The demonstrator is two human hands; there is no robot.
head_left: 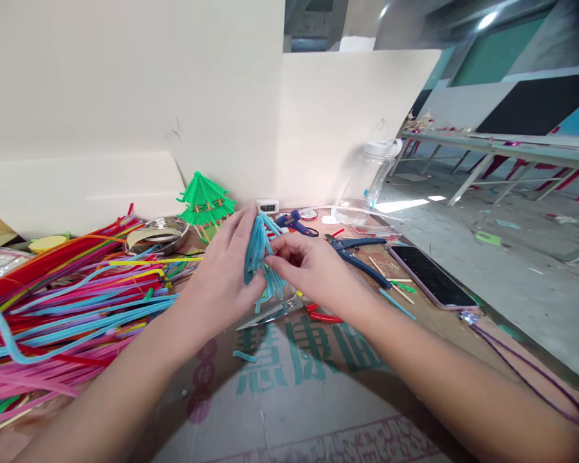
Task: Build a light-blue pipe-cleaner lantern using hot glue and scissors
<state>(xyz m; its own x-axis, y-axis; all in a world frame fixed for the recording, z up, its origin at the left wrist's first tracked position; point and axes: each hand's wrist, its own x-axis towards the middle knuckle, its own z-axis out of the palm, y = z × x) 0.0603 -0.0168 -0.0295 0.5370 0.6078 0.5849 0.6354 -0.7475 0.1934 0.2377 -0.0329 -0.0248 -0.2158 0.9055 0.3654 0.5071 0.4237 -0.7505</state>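
My left hand [224,273] is wrapped round a bundle of short blue pipe cleaners [258,247], held upright over the cardboard-covered table [318,399]. My right hand [309,267] pinches the same bundle from the right side, thumb and forefinger on its strands. Below the hands lie scissors [275,312] with red handles. One loose blue piece [244,355] rests on the cardboard near me.
A big heap of coloured pipe cleaners [62,308] fills the left. Behind stand a green pipe-cleaner tree [206,199], a metal bowl [159,233], a glue gun [294,223] and a plastic bottle [367,180]. Blue pliers [354,251] and a phone [431,275] lie right.
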